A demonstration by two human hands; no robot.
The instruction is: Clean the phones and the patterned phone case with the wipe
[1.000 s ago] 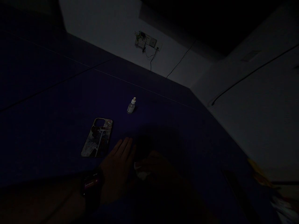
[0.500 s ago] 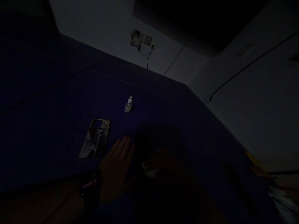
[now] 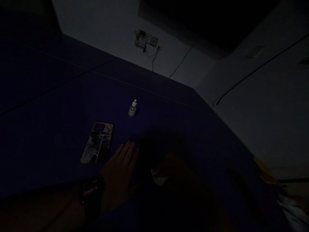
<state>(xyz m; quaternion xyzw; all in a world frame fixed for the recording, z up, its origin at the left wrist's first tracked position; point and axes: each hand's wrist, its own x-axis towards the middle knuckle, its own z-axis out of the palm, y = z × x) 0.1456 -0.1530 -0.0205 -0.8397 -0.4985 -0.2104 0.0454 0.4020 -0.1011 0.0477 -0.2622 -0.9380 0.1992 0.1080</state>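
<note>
My left hand [image 3: 119, 174], with a smartwatch [image 3: 90, 193] on its wrist, lies flat with its fingers stretched out, beside a very dark shape [image 3: 146, 158] that could be a phone. My right hand [image 3: 176, 174], deep in shadow, is closed around a small white cloth or wipe [image 3: 159, 178] over that dark shape. To the left of my left hand lies a phone case [image 3: 98, 143] with a printed picture and a camera cutout. Beyond the fingers a small dropper bottle [image 3: 132, 109] with a white cap stands upright.
All of this is on a dark blue surface [image 3: 67, 103]. A long dark object [image 3: 243, 190] lies at the right, near colourful items [image 3: 293, 206] at the edge. Sockets with cables [image 3: 149, 40] are on the far wall. The scene is very dim.
My right hand has shifted slightly right with the white cloth. My left hand, the phone case and the bottle stay practically where they were.
</note>
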